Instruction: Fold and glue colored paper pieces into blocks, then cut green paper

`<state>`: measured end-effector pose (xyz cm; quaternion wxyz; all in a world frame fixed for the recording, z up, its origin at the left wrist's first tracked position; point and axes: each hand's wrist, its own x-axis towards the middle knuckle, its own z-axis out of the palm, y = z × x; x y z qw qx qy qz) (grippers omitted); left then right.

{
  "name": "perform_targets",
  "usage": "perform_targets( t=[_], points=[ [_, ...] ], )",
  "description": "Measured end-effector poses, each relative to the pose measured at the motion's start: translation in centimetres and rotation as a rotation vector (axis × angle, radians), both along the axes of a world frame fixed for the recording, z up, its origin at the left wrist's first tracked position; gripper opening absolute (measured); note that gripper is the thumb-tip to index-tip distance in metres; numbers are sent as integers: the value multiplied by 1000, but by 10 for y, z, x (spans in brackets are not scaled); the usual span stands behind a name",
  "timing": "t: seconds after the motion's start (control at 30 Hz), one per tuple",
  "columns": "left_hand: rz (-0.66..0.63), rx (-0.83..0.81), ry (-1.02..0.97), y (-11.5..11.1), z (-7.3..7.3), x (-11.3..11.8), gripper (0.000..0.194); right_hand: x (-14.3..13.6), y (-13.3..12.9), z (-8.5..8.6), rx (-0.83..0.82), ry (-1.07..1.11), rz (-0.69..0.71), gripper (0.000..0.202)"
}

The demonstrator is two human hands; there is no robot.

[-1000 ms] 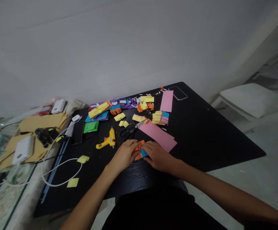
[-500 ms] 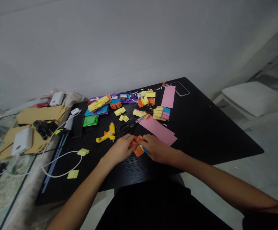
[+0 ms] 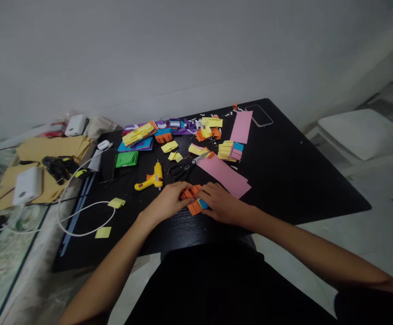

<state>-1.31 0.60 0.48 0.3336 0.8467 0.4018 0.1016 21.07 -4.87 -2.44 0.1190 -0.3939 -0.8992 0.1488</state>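
Note:
Close to the front edge of the black table [image 3: 284, 180], a block of folded orange paper [image 3: 195, 208] lies between my hands, with blue and yellow paper at its right side. My left hand [image 3: 169, 199] is closed on its left part, the fingers curled over the far side. From the right, my right hand [image 3: 221, 204] grips it by the blue and yellow end, which its fingers partly cover. Just beyond the hands are black-handled scissors [image 3: 182, 169] and pink paper sheets [image 3: 225, 175]. A yellow glue gun [image 3: 151, 178] lies left of the scissors.
Folded yellow and pink paper [image 3: 230, 150], a green paper stack [image 3: 127, 159], and paper scraps [image 3: 191, 126] lie farther back. A white cable [image 3: 81, 235] loops at left, near yellow notes [image 3: 103, 232]. A white stool [image 3: 362, 133] stands to the right.
The whole view has shifted slightly, so the table sits higher in the picture. My right fingers have moved a little on the paper, and more of its blue part shows.

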Motion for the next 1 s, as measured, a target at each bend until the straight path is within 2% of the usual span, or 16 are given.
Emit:
perform_targets(
  t=[0.1, 0.37, 0.53, 0.73, 0.87, 1.0],
  points=[
    [-37, 33, 50, 1, -1, 1, 24, -2, -1, 2, 4, -18, 11, 28],
    [-112, 100, 151, 6, -7, 3, 36, -3, -6, 9, 45, -48, 5, 23],
    [-122, 102, 245, 4, 0, 9, 39, -4, -12, 12, 136, -89, 30, 25],
    [-115, 147, 336, 2, 7, 17, 40, -1, -16, 13, 130, -96, 68, 30],
    [-100, 126, 272, 5, 7, 16, 39, 0, -17, 13, 130, -77, 50, 31],
    [-58, 11, 116, 9, 4, 11, 30, -2, -18, 16, 111, -87, 50, 27]
  ],
)
